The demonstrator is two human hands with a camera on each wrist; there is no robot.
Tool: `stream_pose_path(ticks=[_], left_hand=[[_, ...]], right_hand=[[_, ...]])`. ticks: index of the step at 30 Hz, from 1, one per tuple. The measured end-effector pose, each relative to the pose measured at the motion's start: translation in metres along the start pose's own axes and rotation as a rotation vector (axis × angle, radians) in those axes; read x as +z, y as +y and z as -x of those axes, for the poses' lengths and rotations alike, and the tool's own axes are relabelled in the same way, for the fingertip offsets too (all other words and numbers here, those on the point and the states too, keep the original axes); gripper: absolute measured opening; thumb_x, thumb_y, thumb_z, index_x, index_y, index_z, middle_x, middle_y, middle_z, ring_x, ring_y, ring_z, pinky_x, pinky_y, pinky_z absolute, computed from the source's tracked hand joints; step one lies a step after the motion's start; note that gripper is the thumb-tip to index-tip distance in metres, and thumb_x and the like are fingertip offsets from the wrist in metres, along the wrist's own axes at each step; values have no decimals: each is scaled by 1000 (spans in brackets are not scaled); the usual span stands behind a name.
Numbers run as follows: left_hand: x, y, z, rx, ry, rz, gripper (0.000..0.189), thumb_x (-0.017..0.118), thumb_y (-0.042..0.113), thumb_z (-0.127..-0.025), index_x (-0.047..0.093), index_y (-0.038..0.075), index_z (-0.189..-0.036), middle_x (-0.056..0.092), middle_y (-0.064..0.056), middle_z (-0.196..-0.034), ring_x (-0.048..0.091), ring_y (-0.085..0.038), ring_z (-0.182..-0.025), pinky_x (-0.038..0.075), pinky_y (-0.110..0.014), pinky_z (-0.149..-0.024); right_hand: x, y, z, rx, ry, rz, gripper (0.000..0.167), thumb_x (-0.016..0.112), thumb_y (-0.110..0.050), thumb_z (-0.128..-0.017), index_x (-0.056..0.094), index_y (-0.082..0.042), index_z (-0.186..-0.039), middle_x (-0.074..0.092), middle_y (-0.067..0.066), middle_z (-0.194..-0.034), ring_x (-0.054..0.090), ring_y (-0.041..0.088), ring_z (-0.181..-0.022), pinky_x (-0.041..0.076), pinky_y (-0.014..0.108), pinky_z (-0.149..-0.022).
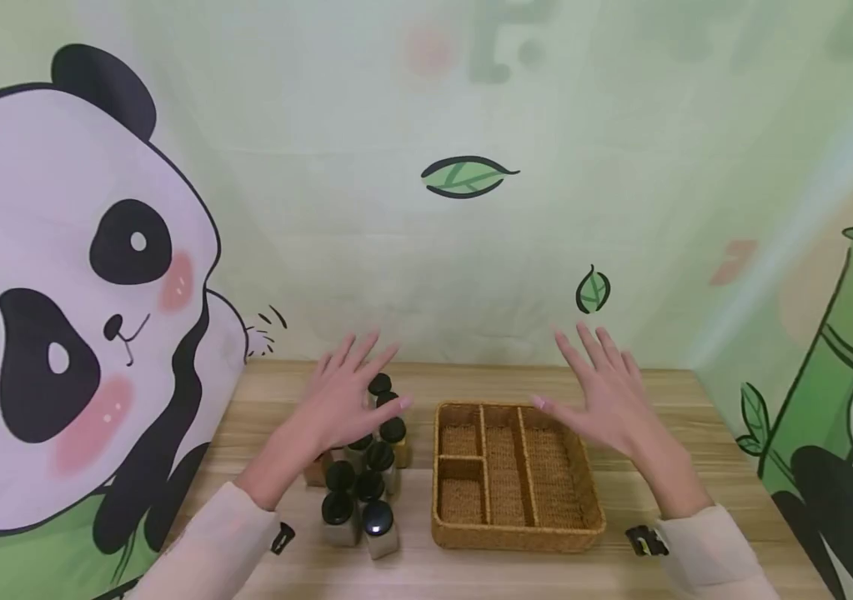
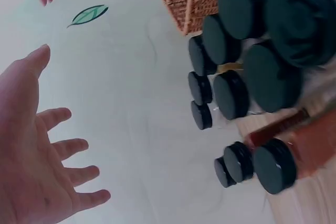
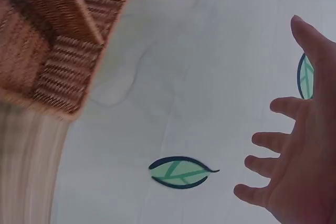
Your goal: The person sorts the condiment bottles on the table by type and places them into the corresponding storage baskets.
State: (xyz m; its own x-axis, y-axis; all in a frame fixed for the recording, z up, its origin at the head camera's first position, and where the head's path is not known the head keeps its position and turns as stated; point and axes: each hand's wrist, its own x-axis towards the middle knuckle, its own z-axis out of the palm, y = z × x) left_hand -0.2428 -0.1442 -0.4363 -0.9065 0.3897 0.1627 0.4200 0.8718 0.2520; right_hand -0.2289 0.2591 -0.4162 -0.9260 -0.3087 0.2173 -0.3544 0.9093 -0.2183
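Observation:
My left hand is held up with fingers spread, above several black-capped jars grouped on the left of the table. It holds nothing and hides part of the group. In the left wrist view, the round black caps stand to the right of that hand, and some jars show reddish contents. My right hand, also spread and holding nothing, hovers by the far right side of a woven basket. Dividers split the basket into compartments, with no contents showing inside. The right wrist view shows the basket's corner apart from the fingers.
The wooden table meets a light green cloth backdrop at its far edge. Printed on the cloth are a large panda, leaves and bamboo. A gap of table lies between the jars and the basket.

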Motion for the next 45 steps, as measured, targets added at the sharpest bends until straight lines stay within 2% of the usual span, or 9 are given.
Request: stream_pose_path(ticks=[7,11,16,21,25,29,35,40,45], left_hand=[[3,-2,38,88,22,30,91,54,84,-92,44,28,-163,44,-6,-165,43,-37,-147,39,-63,-116],[13,3,63,138,-37,154,86,63,78,-91,52,26,-158,54,-2,-153,50,-28,-139,49,-53,-109],[31,8,85,145,-73,284,74,72,68,-92,60,21,-148,59,5,-140,55,-18,-131,53,-46,-105],[47,10,94,168,-95,350,66,73,68,-91,66,20,-135,62,9,-131,59,-13,-124,54,-42,-103],[55,12,98,168,-121,317,60,78,63,-90,69,19,-130,64,7,-126,61,-13,-119,57,-40,-99],[60,13,99,177,-122,260,49,88,43,-88,73,14,-125,68,3,-121,64,-15,-113,58,-39,-94],[66,10,103,198,-150,274,43,92,22,-85,74,8,-120,70,0,-117,64,-16,-109,58,-37,-93],[70,6,104,210,-154,255,40,93,20,-84,74,10,-118,70,0,-119,61,-15,-110,57,-37,-93],[73,6,107,260,-157,208,38,92,18,-85,75,12,-118,70,1,-118,58,-15,-106,56,-35,-91]], right_hand=[[16,26,29,12,-1,-194,94,67,-59,-99,22,-17,-171,20,23,-173,22,54,-154,23,81,-113],[40,48,46,72,-20,-371,85,64,-50,-104,24,-11,-169,27,27,-169,31,56,-149,30,81,-109],[75,67,60,147,-63,-600,74,58,-40,-110,27,-3,-166,34,29,-165,42,56,-142,45,74,-104],[102,75,68,249,-98,-765,70,57,-37,-111,31,2,-163,41,35,-158,48,57,-138,53,64,-101],[115,80,75,332,-140,-901,67,53,-35,-113,27,-1,-164,36,37,-159,43,57,-141,53,62,-101],[123,85,79,387,-146,-999,59,48,-28,-115,27,-6,-165,35,35,-159,39,55,-144,53,64,-101],[137,90,84,439,-177,-1069,58,52,-16,-113,29,0,-163,38,38,-156,44,53,-141,56,59,-97],[146,93,86,476,-196,-1131,62,53,-21,-112,27,1,-164,34,36,-161,39,51,-145,47,64,-108],[149,95,87,495,-226,-1196,68,53,-27,-113,21,-1,-167,27,34,-165,32,50,-151,32,68,-118]])
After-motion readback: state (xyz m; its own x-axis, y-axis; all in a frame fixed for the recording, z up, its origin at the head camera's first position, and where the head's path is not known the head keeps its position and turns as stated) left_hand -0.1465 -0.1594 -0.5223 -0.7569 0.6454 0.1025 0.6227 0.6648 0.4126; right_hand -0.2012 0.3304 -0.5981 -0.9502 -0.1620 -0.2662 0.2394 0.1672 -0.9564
